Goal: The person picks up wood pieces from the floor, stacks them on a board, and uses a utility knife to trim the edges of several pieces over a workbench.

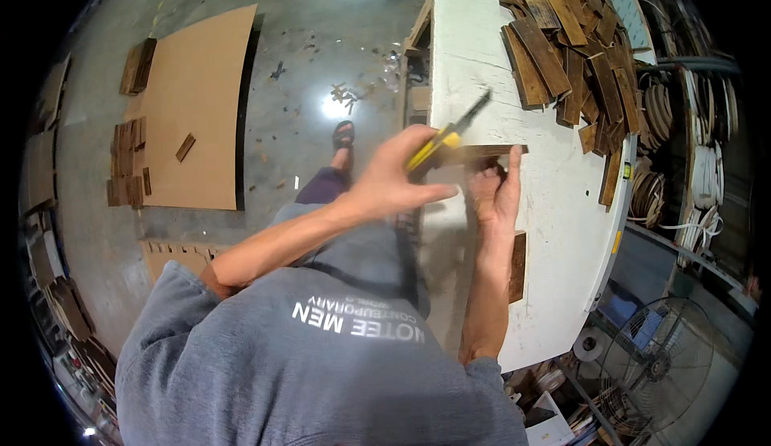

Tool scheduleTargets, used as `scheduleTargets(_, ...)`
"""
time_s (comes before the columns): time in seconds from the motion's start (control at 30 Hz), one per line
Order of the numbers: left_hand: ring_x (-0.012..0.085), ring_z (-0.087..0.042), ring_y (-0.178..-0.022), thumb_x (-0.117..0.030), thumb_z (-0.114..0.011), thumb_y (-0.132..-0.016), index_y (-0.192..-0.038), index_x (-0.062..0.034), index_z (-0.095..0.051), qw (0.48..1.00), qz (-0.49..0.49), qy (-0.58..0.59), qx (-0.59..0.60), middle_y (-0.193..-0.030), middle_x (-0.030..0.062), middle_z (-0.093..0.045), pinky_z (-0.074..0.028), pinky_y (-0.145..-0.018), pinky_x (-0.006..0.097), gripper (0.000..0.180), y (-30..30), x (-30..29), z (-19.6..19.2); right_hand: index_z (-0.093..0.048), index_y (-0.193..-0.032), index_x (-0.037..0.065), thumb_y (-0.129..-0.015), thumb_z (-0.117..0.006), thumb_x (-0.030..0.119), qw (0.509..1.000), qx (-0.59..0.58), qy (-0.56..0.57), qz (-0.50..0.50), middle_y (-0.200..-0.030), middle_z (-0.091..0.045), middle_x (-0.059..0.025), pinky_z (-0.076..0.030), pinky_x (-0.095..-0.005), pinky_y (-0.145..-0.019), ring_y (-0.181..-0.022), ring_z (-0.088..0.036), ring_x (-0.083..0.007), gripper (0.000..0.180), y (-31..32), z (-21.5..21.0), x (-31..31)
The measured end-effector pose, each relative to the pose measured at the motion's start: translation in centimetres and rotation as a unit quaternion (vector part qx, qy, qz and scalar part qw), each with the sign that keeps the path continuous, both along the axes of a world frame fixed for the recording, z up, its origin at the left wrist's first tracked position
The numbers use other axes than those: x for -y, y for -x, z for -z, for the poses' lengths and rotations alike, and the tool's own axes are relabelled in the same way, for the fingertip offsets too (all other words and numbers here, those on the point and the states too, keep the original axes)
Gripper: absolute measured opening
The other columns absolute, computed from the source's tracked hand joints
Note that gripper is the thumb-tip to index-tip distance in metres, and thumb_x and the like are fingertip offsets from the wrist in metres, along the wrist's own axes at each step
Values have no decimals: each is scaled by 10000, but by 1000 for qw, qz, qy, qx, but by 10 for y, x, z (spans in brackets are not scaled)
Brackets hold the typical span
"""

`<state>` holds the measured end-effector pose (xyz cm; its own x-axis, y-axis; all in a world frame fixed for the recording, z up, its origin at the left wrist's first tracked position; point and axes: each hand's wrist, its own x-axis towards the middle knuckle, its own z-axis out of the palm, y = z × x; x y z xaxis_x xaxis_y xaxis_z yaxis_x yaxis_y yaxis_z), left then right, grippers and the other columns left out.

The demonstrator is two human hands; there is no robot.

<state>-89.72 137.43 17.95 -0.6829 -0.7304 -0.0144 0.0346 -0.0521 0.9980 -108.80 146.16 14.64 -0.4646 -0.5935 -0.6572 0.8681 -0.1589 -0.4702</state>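
My left hand (385, 175), smeared by motion, is closed round a yellow and black utility knife (450, 138), with its thumb sticking out. The knife's dark blade end points up and away to the right. Just to its right, my right hand (496, 195) grips a short dark-brown wood strip (494, 150) near its right end, over the white worktable (554, 229). The strip's left end is blurred beside my left hand. Another brown wood piece (518, 268) lies on the table beside my right forearm.
Brown wood planks (574, 52) are heaped on the table's far right. On the floor at left lies a cardboard sheet (197, 109) with wood pieces (127, 153) along its edge. Wood scraps (344, 95) litter the floor. A fan (658, 363) stands at lower right, past the table.
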Motion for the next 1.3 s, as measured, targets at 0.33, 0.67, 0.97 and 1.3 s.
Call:
scheduleTargets(0.33,111,-605,-742,-213,-779,-797,-1001,26,-696,989,-94,-49,106,-836,52,-680,-494,-666,278,325,1,23,46,-593,-1258,-6,-805,-792,327,558,-706,-283,-332,-1089,-663,-173,-487,-492,-958,-1074,-581,-350,596,-18,-30,-61)
scheduleTargets(0.67,117,-507,-587,-412,-641,-923,-946,10,-686,950,-96,-259,149,-685,19,-552,-407,-511,279,425,-15,39,69,-543,-1417,88,-672,-851,187,418,-844,-97,-322,-1225,-585,-139,-409,-467,-969,-1111,-509,-349,812,-13,64,-8)
scheduleTargets(0.97,119,-615,-709,-189,-560,-986,-1190,61,-613,912,67,-390,110,-847,60,-621,-498,-549,280,327,-63,-8,31,-613,-1356,82,-716,-857,317,425,-842,-165,-288,-1201,-595,-115,-390,-472,-968,-1113,-499,-320,724,-36,75,-3)
scheduleTargets(1.3,101,-546,-591,-220,-609,-966,-1021,64,-669,926,30,-341,157,-656,14,-573,-433,-534,286,296,-50,-8,35,-627,-1330,6,-798,-818,397,413,-858,-134,-276,-1106,-656,-157,-407,-463,-915,-1025,-546,-322,687,-31,75,2)
